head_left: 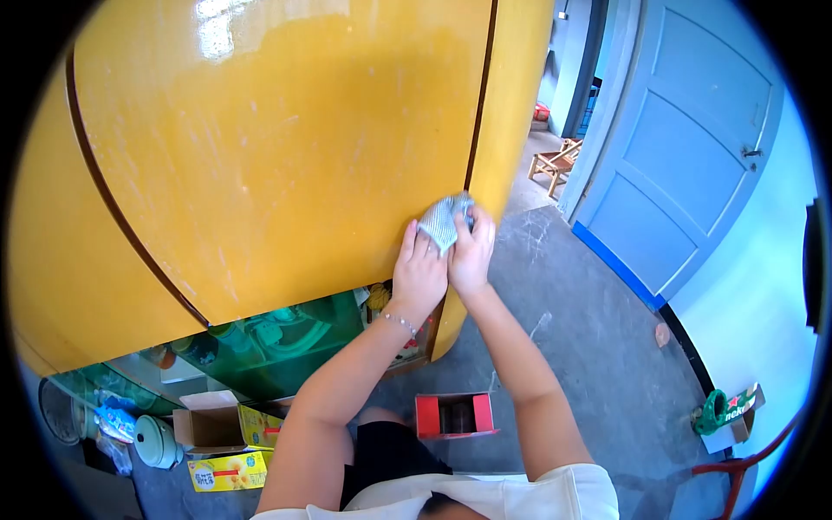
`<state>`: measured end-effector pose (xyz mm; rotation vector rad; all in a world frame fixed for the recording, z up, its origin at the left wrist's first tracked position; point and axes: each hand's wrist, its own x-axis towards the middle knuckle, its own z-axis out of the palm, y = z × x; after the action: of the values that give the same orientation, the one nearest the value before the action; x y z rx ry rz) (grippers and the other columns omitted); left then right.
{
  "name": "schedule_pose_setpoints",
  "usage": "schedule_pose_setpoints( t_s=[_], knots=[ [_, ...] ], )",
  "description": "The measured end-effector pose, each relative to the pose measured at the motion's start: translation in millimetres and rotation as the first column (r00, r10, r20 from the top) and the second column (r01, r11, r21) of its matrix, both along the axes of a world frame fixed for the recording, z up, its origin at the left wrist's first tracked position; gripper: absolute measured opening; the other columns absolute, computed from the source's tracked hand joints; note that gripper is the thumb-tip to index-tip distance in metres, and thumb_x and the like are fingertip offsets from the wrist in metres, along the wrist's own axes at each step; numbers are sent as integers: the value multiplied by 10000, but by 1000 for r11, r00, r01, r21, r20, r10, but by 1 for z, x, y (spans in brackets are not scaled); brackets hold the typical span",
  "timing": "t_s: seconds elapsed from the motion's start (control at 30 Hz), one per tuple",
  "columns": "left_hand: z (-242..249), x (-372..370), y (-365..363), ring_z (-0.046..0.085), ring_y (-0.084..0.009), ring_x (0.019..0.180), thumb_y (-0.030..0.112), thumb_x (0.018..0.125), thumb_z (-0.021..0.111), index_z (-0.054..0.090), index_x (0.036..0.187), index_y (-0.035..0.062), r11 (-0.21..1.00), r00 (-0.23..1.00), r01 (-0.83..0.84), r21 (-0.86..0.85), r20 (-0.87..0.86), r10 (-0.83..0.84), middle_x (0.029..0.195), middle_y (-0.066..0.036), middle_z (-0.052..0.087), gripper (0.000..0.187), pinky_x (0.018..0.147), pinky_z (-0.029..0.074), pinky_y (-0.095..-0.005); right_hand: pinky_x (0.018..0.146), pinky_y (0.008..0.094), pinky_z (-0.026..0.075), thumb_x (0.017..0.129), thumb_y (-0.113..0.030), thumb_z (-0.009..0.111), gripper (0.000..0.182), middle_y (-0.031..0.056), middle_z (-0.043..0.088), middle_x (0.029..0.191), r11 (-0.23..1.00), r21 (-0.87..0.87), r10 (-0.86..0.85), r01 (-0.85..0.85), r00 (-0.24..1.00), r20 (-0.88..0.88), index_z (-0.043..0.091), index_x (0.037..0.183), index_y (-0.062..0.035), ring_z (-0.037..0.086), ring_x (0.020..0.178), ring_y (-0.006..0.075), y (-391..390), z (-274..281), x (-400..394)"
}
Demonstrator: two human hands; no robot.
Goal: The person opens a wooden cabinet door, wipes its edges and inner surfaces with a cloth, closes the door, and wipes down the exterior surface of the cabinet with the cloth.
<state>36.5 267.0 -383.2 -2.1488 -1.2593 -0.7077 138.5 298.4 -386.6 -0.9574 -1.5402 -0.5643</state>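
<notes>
A grey-green cloth lies against the lower right part of a yellow cabinet door, beside the dark vertical gap at its edge. My right hand grips the cloth from the right, with its fingers closed on it. Just to the left, my left hand rests on the yellow surface, its fingertips at the cloth's lower left edge and its fingers close together. The two hands touch or nearly touch. The fingers partly hide the cloth.
Below the door is a green glass section. On the floor are a red box, an open cardboard box, a yellow carton and a pale green pot. A blue door and a wooden chair are at right.
</notes>
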Motion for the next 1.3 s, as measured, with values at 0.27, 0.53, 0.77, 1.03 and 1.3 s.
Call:
schedule_pose_setpoints(
  t_s=[0.27,0.53,0.77,1.03,1.3],
  knots=[
    [-18,-3,-1,413,-258,1106,163,781,408,508,1103,37,996,997,68,62,31,-70,1125,-129,507,360,1033,157,-435,763,397,378,706,-4,532,286,192,492,960,999,-40,-11,12,1000,10,571,989,-15,474,876,333,-6,-14,1],
    [-83,-9,-10,419,-205,1102,182,794,393,499,1113,28,993,994,71,99,76,-79,1106,-113,530,370,1035,186,-393,759,395,383,702,4,527,279,200,489,955,990,-135,30,-26,999,22,564,978,-9,473,877,339,-8,-80,1],
    [-4,8,4,441,-232,1064,152,789,402,572,1009,56,996,1000,16,91,5,-16,996,-107,573,294,1037,157,-428,761,408,386,704,17,522,267,208,483,956,997,-76,23,-29,997,-79,564,967,-3,471,875,352,-2,-11,4],
    [-53,-11,1,425,-232,1102,176,793,384,512,1097,-13,991,999,40,125,-5,-40,1100,-123,531,380,1048,158,-402,740,410,397,674,17,555,310,215,480,950,997,-73,38,-38,999,1,555,983,-1,475,860,352,-5,-52,-5],
    [65,-2,14,437,-253,1057,171,775,407,560,1019,52,979,997,-58,194,53,48,1012,-125,552,311,1043,125,-447,754,396,410,655,42,534,345,212,487,944,997,42,74,-71,995,-67,574,995,3,473,874,358,7,88,-11]
  ],
)
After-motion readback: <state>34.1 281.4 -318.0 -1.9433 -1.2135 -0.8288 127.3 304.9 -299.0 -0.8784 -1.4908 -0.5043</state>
